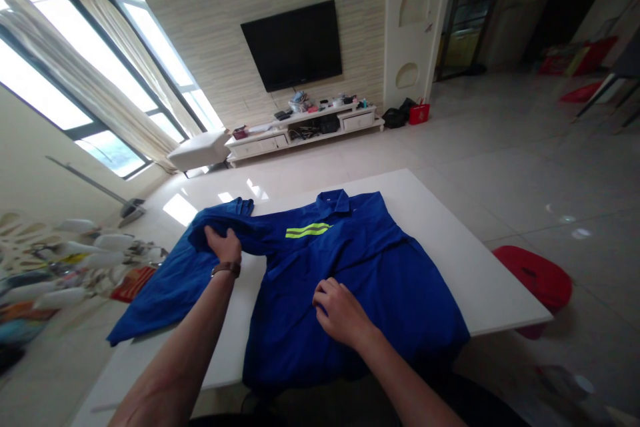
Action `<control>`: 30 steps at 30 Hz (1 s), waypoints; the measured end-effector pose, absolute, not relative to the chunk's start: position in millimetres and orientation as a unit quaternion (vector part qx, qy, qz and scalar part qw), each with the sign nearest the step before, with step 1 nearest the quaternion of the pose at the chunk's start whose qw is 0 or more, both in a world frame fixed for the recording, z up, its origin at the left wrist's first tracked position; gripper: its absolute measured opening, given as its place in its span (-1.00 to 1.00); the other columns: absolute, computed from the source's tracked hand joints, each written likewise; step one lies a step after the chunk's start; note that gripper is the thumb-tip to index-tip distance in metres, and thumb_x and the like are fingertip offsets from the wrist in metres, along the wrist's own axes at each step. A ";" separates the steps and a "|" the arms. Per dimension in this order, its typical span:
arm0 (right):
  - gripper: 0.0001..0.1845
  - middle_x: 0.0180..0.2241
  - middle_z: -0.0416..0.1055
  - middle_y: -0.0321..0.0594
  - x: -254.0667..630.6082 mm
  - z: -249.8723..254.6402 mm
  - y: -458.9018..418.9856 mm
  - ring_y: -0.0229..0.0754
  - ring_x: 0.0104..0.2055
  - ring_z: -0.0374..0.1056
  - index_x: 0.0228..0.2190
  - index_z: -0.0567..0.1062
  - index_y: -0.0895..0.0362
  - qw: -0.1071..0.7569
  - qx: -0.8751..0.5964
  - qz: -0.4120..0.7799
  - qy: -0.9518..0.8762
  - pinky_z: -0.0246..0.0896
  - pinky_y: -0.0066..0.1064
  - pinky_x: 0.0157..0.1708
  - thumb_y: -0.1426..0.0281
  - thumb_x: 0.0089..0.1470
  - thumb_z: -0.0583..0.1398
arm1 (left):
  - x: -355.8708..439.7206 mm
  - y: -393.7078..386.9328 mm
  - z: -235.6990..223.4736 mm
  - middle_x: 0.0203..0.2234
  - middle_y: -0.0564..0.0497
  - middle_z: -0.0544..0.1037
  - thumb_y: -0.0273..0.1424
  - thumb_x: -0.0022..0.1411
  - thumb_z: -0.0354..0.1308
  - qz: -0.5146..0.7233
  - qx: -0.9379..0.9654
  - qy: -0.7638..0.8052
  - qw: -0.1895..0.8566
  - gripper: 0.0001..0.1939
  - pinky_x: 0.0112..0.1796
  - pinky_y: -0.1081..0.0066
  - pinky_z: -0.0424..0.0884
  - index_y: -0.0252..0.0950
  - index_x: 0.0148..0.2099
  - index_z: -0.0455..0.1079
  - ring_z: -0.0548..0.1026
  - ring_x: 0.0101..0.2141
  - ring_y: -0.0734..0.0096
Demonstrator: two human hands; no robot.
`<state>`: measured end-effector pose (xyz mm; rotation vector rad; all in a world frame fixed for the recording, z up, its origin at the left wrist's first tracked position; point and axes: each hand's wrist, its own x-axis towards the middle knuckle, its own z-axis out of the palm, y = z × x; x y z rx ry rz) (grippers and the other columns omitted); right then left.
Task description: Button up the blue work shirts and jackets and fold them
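Note:
A blue work jacket (350,260) with a collar and a yellow-green reflective stripe (307,231) lies spread on the white table (450,247). Its sleeve (253,230) stretches out to the left, and my left hand (223,245), with a brown-strapped watch on the wrist, grips it near the end. Over the middle of the jacket front is my right hand (341,310), fingers loosely curled with a gap by the thumb and nothing visible in them. Another piece of blue clothing (165,290) lies at the table's left side, partly under the held sleeve.
A red stool (535,280) stands at the table's right edge. Beyond the table are a low white TV cabinet (310,128), a wall-mounted television (295,45) and a pale bench (200,150). Assorted items (75,260) fill the far left, blurred.

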<state>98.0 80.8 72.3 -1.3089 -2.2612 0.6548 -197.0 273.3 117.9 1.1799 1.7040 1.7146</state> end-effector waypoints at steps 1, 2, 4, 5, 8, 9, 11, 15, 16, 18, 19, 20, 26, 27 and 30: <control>-0.84 -0.07 0.43 -0.23 96.8 72.0 80.4 -0.21 0.04 0.29 -0.23 0.53 0.10 0.219 -0.472 0.234 -0.821 0.20 -0.35 0.00 0.46 0.26 0.13 | -182.9 274.3 115.9 0.20 -0.17 0.37 -0.60 0.32 0.05 0.586 0.493 0.624 0.154 -0.62 0.29 0.23 0.23 -0.34 0.17 0.24 0.27 0.27 0.16; -0.83 -0.06 0.43 -0.22 95.7 71.1 79.9 -0.20 0.04 0.29 -0.22 0.53 0.10 0.213 -0.472 0.231 -0.824 0.21 -0.34 -0.01 0.45 0.26 0.12 | -166.4 273.6 110.6 0.21 -0.22 0.36 -0.60 0.31 0.05 0.532 0.562 0.624 0.106 -0.63 0.32 0.14 0.19 -0.37 0.15 0.27 0.25 0.29 0.07; -0.80 -0.05 0.44 -0.19 94.3 67.7 78.5 -0.15 0.05 0.30 -0.20 0.54 0.10 0.188 -0.475 0.230 -0.828 0.24 -0.30 0.01 0.43 0.27 0.10 | -130.7 265.2 90.7 0.07 -0.23 0.50 -0.60 0.23 0.13 0.452 0.646 0.602 0.127 -0.69 0.28 0.11 0.26 -0.35 0.03 0.41 0.37 0.20 0.00; -0.79 -0.04 0.44 -0.16 94.1 65.2 77.6 -0.12 0.07 0.31 -0.18 0.54 0.11 0.167 -0.480 0.234 -0.829 0.25 -0.26 0.03 0.42 0.27 0.10 | -114.0 257.5 77.5 -0.06 -0.20 0.57 -0.61 0.16 0.19 0.412 0.681 0.585 0.157 -0.72 0.21 0.13 0.35 -0.33 -0.06 0.47 0.47 0.09 0.00; -0.74 -0.02 0.46 -0.06 95.2 56.9 74.4 0.01 0.12 0.33 -0.13 0.57 0.15 0.081 -0.502 0.251 -0.824 0.27 -0.11 0.10 0.42 0.24 0.11 | -81.0 226.9 37.6 -0.08 -0.15 0.62 -0.63 0.13 0.13 0.159 0.847 0.446 0.241 -0.53 0.18 0.15 0.38 -0.25 0.07 0.52 0.54 0.03 0.08; -0.72 0.00 0.46 -0.02 95.8 54.7 73.3 0.05 0.14 0.33 -0.12 0.57 0.17 0.052 -0.509 0.255 -0.821 0.27 -0.06 0.11 0.43 0.23 0.11 | -77.1 217.3 27.5 0.04 -0.14 0.59 -0.63 0.14 0.09 0.094 0.878 0.404 0.240 -0.39 0.24 0.11 0.31 -0.20 0.22 0.45 0.49 0.12 0.10; -0.69 0.02 0.46 0.03 96.7 52.2 71.4 0.11 0.17 0.33 -0.09 0.58 0.19 0.006 -0.515 0.263 -0.816 0.27 -0.01 0.12 0.46 0.20 0.11 | -79.0 203.2 14.9 0.29 -0.11 0.40 -0.61 0.12 0.09 0.028 0.904 0.369 0.216 -0.17 0.36 -0.04 0.04 -0.10 0.43 0.21 0.30 0.31 0.09; -0.65 0.04 0.48 0.02 96.9 55.4 70.6 0.11 0.15 0.38 -0.03 0.57 0.17 -0.023 -0.505 0.290 -0.813 0.30 -0.03 0.11 0.45 0.19 0.13 | -104.6 196.8 12.5 0.39 -0.06 0.26 -0.52 0.08 0.23 0.062 0.877 0.426 0.214 -0.18 0.38 -0.22 -0.37 -0.05 0.40 0.27 0.02 0.44 -0.02; -0.65 0.03 0.49 0.01 97.1 57.2 71.0 0.10 0.14 0.39 -0.03 0.57 0.16 -0.019 -0.504 0.291 -0.813 0.31 -0.05 0.10 0.44 0.19 0.12 | -112.3 197.5 14.2 0.33 -0.06 0.36 -0.54 0.09 0.22 0.088 0.860 0.444 0.234 -0.29 0.39 -0.18 -0.36 -0.06 0.30 0.41 0.09 0.42 0.01; -0.66 0.01 0.51 0.00 98.2 60.8 72.2 0.08 0.11 0.41 -0.04 0.57 0.15 -0.010 -0.511 0.281 -0.812 0.32 -0.08 0.08 0.43 0.21 0.12 | -127.1 199.5 18.9 0.12 -0.07 0.55 -0.58 0.07 0.21 0.139 0.817 0.475 0.295 -0.52 0.41 -0.06 -0.26 -0.08 0.00 0.60 0.25 0.35 0.08; -0.67 0.00 0.51 0.00 99.1 62.3 72.9 0.07 0.10 0.42 -0.05 0.57 0.15 -0.005 -0.517 0.273 -0.811 0.33 -0.10 0.07 0.42 0.21 0.11 | -133.7 200.9 21.8 0.01 -0.06 0.61 -0.60 0.04 0.22 0.158 0.795 0.485 0.329 -0.61 0.42 -0.02 -0.18 -0.08 -0.14 0.63 0.31 0.30 0.10; -0.68 -0.01 0.52 -0.01 100.0 63.6 73.6 0.07 0.10 0.43 -0.07 0.57 0.14 0.000 -0.523 0.265 -0.810 0.33 -0.11 0.07 0.42 0.22 0.11 | -139.2 203.0 25.3 -0.07 -0.06 0.63 -0.61 0.00 0.24 0.168 0.776 0.492 0.358 -0.67 0.41 0.02 -0.09 -0.09 -0.25 0.63 0.37 0.25 0.09; -0.68 -0.02 0.53 0.01 98.8 61.6 74.7 0.07 0.06 0.47 -0.08 0.58 0.15 -0.011 -0.520 0.267 -0.812 0.36 -0.12 0.03 0.42 0.20 0.11 | -118.9 242.6 47.6 -0.21 -0.08 0.64 -0.49 0.13 0.22 0.121 0.819 0.492 0.270 -0.82 0.19 0.13 0.31 -0.14 -0.27 0.62 0.56 -0.11 0.08; -0.68 -0.02 0.53 0.01 97.6 60.1 74.4 0.08 0.04 0.48 -0.07 0.58 0.16 -0.016 -0.514 0.274 -0.813 0.37 -0.12 0.02 0.42 0.20 0.12 | -103.6 251.9 48.4 -0.13 -0.09 0.63 -0.47 0.20 0.17 0.117 0.838 0.478 0.235 -0.76 0.15 0.16 0.34 -0.16 -0.16 0.62 0.56 -0.09 0.10; -0.67 0.00 0.53 0.01 95.1 56.6 73.0 0.11 0.05 0.49 -0.05 0.57 0.15 -0.029 -0.499 0.286 -0.817 0.38 -0.06 0.04 0.39 0.20 0.15 | -47.3 274.1 41.5 0.05 -0.11 0.56 -0.49 0.29 0.07 0.074 0.890 0.410 0.184 -0.65 0.10 0.24 0.36 -0.20 0.04 0.56 0.53 0.00 0.16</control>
